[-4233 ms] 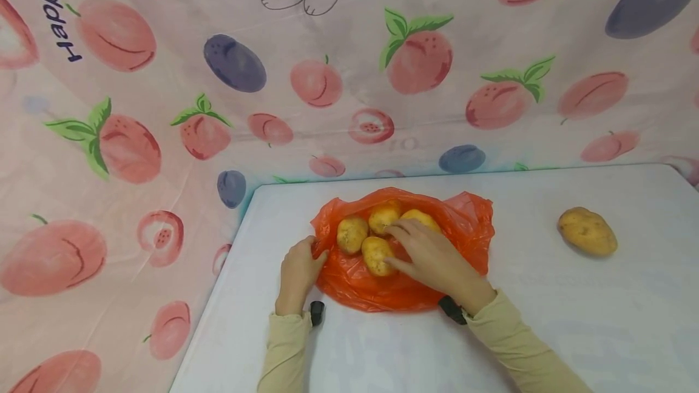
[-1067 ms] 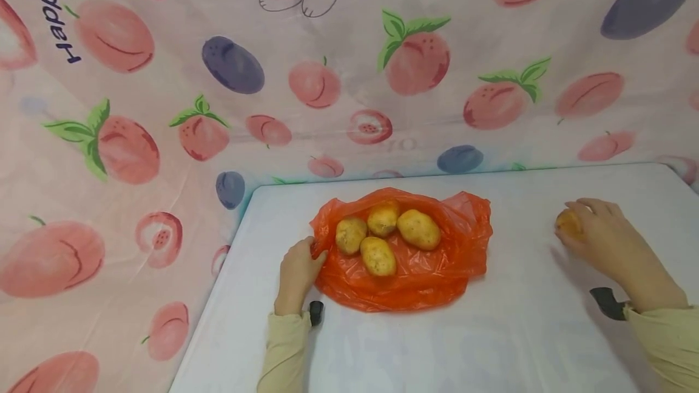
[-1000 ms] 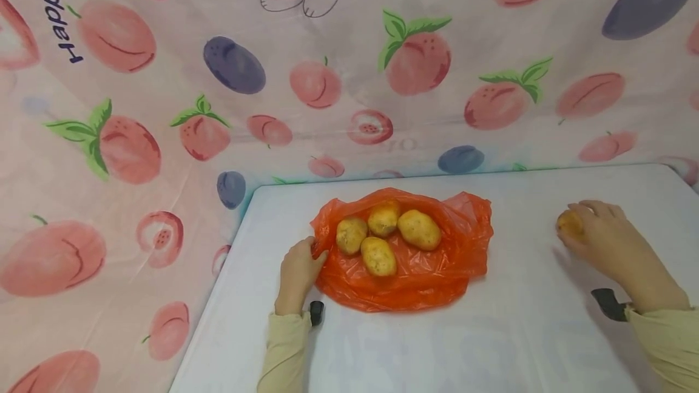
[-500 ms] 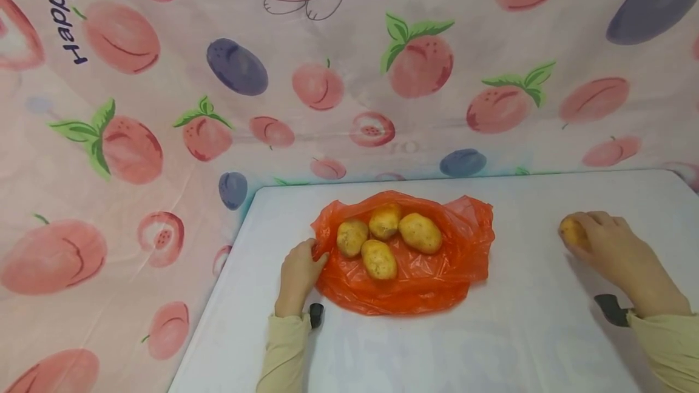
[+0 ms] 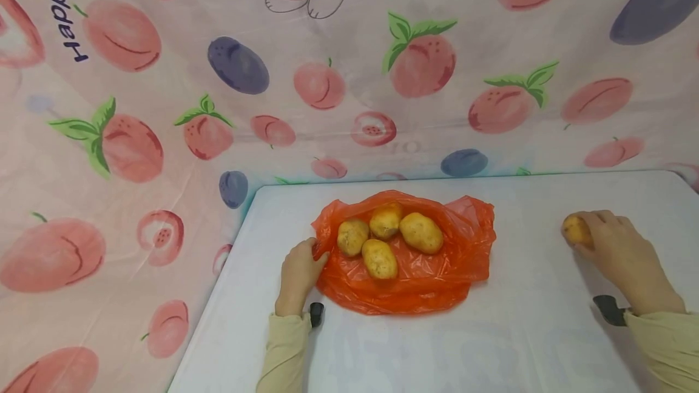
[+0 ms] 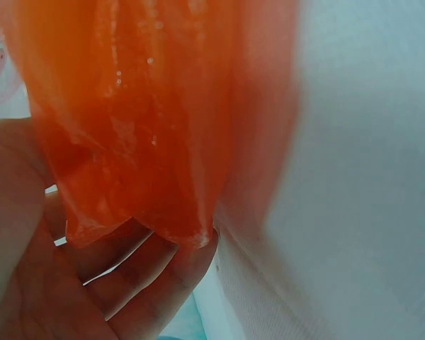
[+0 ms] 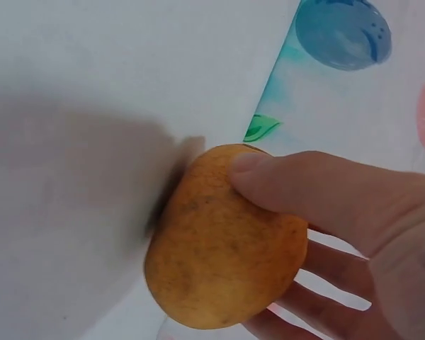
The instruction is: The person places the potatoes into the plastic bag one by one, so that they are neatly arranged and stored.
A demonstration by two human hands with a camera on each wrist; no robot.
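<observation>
On the white table lies a crumpled orange-red plastic bag [image 5: 420,293], spread wide with several yellow potatoes [image 5: 421,233] on it. At the bag's left edge my left hand [image 5: 299,268] holds the plastic; in the left wrist view its fingers [image 6: 138,273] are bent under the bag's hanging edge. Far to the right, my right hand [image 5: 622,253] grips a single potato [image 7: 219,248]. The thumb lies across this potato in the right wrist view, with the other fingers partly hidden behind it. The head view shows only the potato's left end past the fingers.
The white table [image 5: 524,332] meets a pale pink fruit-print cloth [image 5: 349,35] at its back and left edges. A stretch of table separates the bag from the right hand. Dark wrist-camera pieces [image 5: 610,310] stick out beside both cuffs.
Earlier the right hand was over the potatoes on the bag and the lone potato lay free; it has since moved right and taken hold of that potato. The left hand stayed put.
</observation>
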